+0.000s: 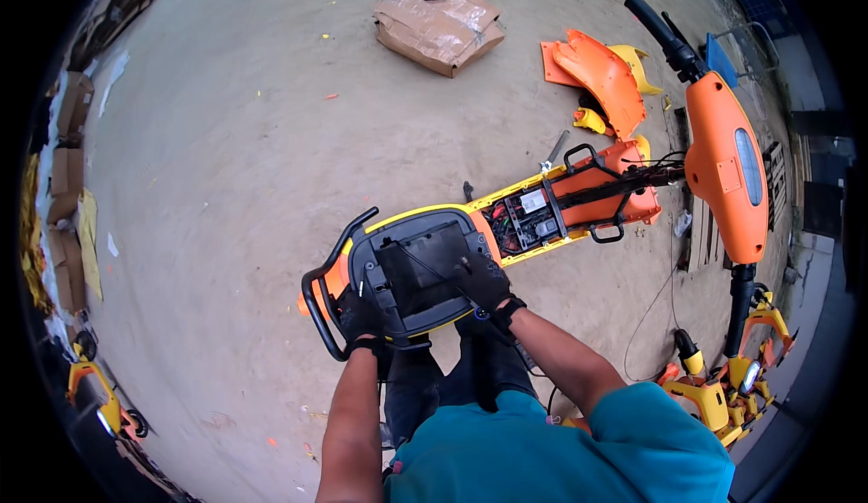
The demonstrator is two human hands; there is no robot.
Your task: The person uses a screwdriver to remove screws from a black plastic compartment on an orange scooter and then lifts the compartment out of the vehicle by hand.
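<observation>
A partly stripped orange and yellow electric scooter (533,218) stands crosswise in front of me. Its rear section holds a black tray-like compartment (425,295) with a dark hollow. Across that hollow runs a thin black cable (414,257). My right hand (482,281), in a black glove, is closed at the compartment's right side, where the cable runs to its fingers. A small connector with a blue ring (480,313) hangs by that wrist. My left hand (355,314), also gloved, is curled at the compartment's left edge, beside the black rear rail (324,308); a thin pale piece shows at its fingers.
Wiring and modules (529,218) lie exposed in the scooter's middle frame. The orange handlebar cover (726,168) rises at right. Loose orange panels (601,78) and a cardboard box (438,23) with a small black object lie on the concrete floor (226,159). More yellow scooters (723,403) stand lower right.
</observation>
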